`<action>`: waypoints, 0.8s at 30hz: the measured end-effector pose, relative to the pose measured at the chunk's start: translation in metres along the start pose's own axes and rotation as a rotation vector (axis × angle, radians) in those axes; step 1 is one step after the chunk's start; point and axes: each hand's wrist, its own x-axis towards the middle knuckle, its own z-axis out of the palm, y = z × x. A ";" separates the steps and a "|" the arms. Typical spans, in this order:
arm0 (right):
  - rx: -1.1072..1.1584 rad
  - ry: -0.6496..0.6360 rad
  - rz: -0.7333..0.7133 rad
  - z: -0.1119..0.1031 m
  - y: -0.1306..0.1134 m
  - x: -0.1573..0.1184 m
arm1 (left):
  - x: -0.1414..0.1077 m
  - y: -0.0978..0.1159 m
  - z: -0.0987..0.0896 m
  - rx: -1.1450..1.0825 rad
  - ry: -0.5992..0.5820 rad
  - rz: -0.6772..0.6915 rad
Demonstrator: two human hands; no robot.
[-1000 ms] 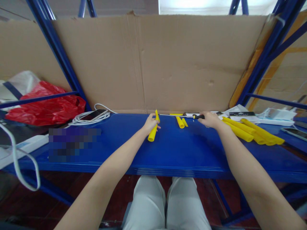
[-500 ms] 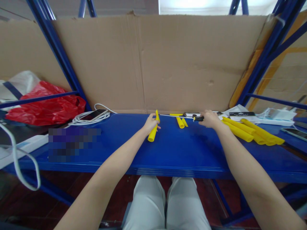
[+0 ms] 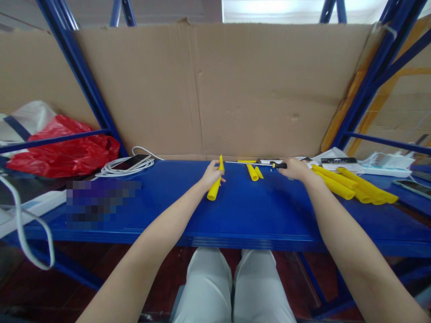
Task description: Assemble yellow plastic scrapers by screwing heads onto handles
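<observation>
My left hand [image 3: 212,173] is closed around a yellow tube [image 3: 214,190], whose open end points toward me. My right hand [image 3: 293,169] grips the black handle of a screwdriver [image 3: 276,165]. Its long thin metal shaft runs leftward, and the tip is at or very near the tube's upper part; whether it touches I cannot tell. Between the hands, a short yellow tube [image 3: 252,172] and a thin yellow piece [image 3: 259,172] lie on the blue tabletop. Several yellow tubes [image 3: 336,184] lie together to the right of my right hand.
A cardboard sheet [image 3: 256,89] stands behind the blue table [image 3: 249,215]. On the left are a coiled white cable [image 3: 126,167], a phone and a red plastic bag [image 3: 67,146]. White adapters and a power strip [image 3: 384,170] sit at the right. Blue posts frame both sides.
The two hands stay almost in place, with the tube and the screwdriver still held. The screwdriver's handle has shifted very slightly; the view has moved a little.
</observation>
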 end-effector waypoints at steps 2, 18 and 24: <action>-0.022 0.027 -0.010 0.001 0.000 -0.001 | 0.000 0.000 0.000 0.007 -0.002 0.003; 0.062 -0.090 -0.047 0.003 0.002 0.003 | 0.002 -0.003 -0.001 0.020 0.017 0.025; 0.009 -0.075 -0.075 0.008 0.001 0.005 | 0.002 -0.003 0.000 0.025 0.028 0.026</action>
